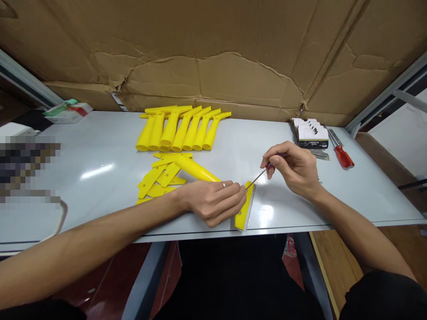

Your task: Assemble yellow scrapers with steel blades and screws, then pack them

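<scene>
My left hand (216, 201) is closed over a yellow plastic scraper (246, 206) near the table's front edge. The scraper's handle points away to the upper left, and a metal blade shows along its right side. Between the fingers of my right hand (293, 166) is a small screwdriver (256, 178) with a red handle. Its thin shaft slants down to the scraper head, its tip close to the left fingertips. One screw is visible lower on the head; the spot at the screwdriver's tip is partly hidden by my fingers.
Several yellow scraper handles (182, 129) lie in a row at the back. Flat yellow plates (156, 178) are heaped left of my hand. White-and-black blade packs (312, 133), loose blades (320, 154) and a larger red-handled screwdriver (343, 156) lie on the right. Cardboard (213, 84) stands behind the table.
</scene>
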Motion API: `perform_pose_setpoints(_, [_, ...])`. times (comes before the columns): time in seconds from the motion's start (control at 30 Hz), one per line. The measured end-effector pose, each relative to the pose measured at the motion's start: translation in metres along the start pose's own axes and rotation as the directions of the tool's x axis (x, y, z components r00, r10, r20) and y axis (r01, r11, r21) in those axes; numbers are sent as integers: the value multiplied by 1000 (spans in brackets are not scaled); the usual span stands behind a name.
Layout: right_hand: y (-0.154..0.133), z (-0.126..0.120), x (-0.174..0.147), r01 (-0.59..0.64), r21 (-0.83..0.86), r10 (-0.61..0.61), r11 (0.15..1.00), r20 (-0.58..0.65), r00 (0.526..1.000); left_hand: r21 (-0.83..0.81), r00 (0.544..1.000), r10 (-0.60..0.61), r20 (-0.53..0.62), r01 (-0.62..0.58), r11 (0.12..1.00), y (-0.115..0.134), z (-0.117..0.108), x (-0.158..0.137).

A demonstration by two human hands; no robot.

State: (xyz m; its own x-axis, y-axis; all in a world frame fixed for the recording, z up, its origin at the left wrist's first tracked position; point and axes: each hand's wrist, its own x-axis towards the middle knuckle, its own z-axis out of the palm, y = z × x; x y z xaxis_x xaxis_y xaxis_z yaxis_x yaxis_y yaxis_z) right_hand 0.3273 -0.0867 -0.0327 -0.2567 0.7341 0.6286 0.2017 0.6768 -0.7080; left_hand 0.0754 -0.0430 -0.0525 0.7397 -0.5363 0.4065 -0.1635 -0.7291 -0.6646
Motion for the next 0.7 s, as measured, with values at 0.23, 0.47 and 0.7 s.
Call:
perform_pose_setpoints(0.23, [2,3,-1,72,-71,-72,995,1,997,2,1000,-10,-8,10,1000,1,4,1])
perform_pose_setpoints(0.47, [7,9,-6,36,-6,-36,999,-106,994,27,1000,1,17,-1,1000,0,2,2])
perform_pose_setpoints(0.7, [-9,9,-1,126,-63,-126,990,17,992,1,1000,-22,-5,22,1000,1,3,2])
